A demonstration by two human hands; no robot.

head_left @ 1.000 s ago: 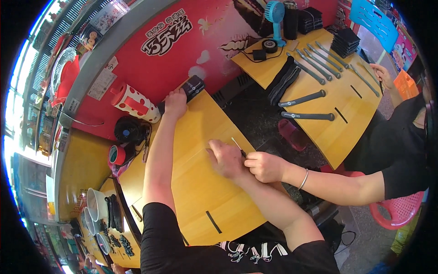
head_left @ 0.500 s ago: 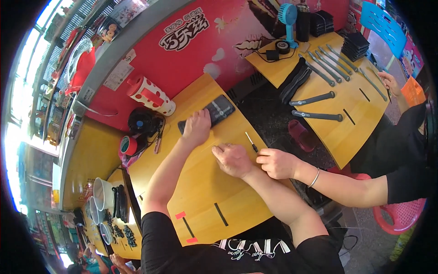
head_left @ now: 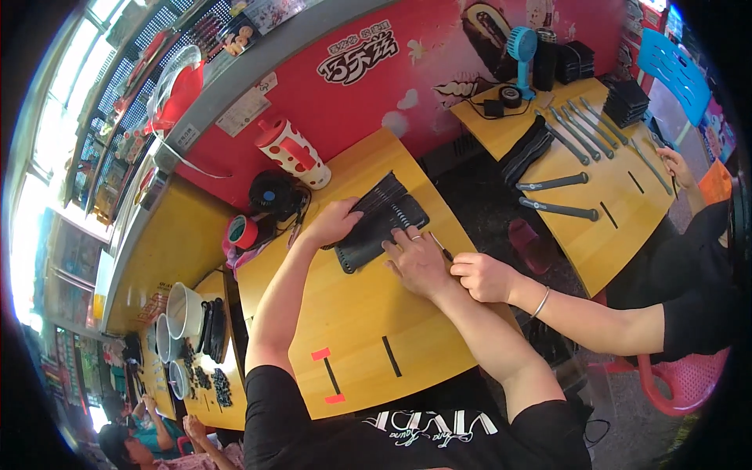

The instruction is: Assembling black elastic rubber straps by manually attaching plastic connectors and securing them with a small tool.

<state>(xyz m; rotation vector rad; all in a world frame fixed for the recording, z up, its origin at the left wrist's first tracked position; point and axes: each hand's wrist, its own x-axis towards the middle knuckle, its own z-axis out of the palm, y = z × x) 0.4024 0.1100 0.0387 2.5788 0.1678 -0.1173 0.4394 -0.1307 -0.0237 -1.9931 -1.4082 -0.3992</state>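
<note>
A flat bundle of black straps [head_left: 376, 227] lies fanned out on the wooden table in front of me, its strips side by side with rounded ends along the lower left and right. At its left edge my left hand [head_left: 337, 222] is closed, fingers and thumb against the straps. My right hand [head_left: 415, 257] lies on the bundle's lower right part, its fingers spread and a ring on one of them. Just beside my right wrist, another person's hand [head_left: 482, 276] pinches a thin, dark-handled tool [head_left: 443, 249] with a light shaft.
Black tape [head_left: 392, 356] and red-ended tape [head_left: 332, 376] mark the near table. A spotted tumbler [head_left: 296, 154], black device [head_left: 272, 193] and red tape roll [head_left: 242, 231] stand left. Grey straps [head_left: 558, 208] and a blue fan [head_left: 522, 55] occupy the right table. White tubs [head_left: 185, 309] stand far left.
The bundle has gone from a compact stack to a spread-out fan. My right hand has moved from bare table onto it and opened. The whole view has shifted slightly.
</note>
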